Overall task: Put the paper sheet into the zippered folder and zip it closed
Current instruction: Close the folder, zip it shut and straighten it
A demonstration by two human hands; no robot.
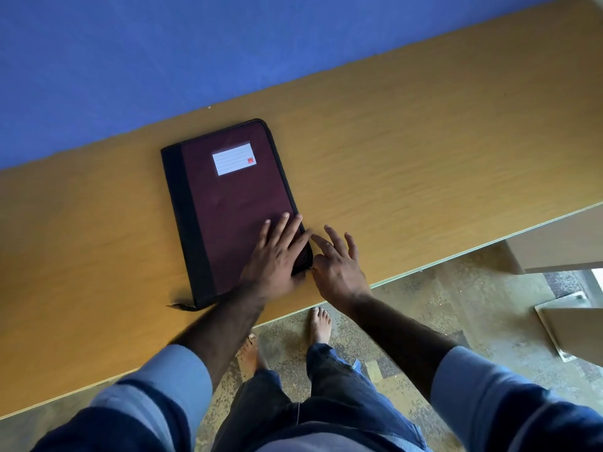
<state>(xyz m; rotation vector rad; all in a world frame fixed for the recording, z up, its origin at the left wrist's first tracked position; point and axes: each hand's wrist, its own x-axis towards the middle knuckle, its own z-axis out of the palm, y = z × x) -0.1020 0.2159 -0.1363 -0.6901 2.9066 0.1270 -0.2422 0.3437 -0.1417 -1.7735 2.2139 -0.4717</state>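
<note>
Pressing flat with left hand (275, 259) on near right corner of zippered folder (235, 197), fingers straight, gripping nothing. Resting right hand (339, 265) just beside that corner on desk (424, 158), fingers spread and relaxed, index tip touching folder's right edge, thumb by the corner; no pinch visible, zip slider not visible under the hands. Lying closed and flat near desk's front edge, spine to the left, dark pull strap (182, 306) sticking out at near left corner. No paper sheet in view; likely already inside, judging by the shut cover. Cannot tell how far round the zip is closed. Risks: snagging the sheet's edge in the zip teeth if any paper pokes out at the corner; sliding the folder off the front edge if pushed toward the body, being close to it; jamming at the rounded corner if pulled without holding the cover down; leaving the last stretch unzipped. Writing: white ruled label (234, 159) on maroon cover, lines blank, small red square (250, 161) at its right, too small to read. No other brand or text legible.
</note>
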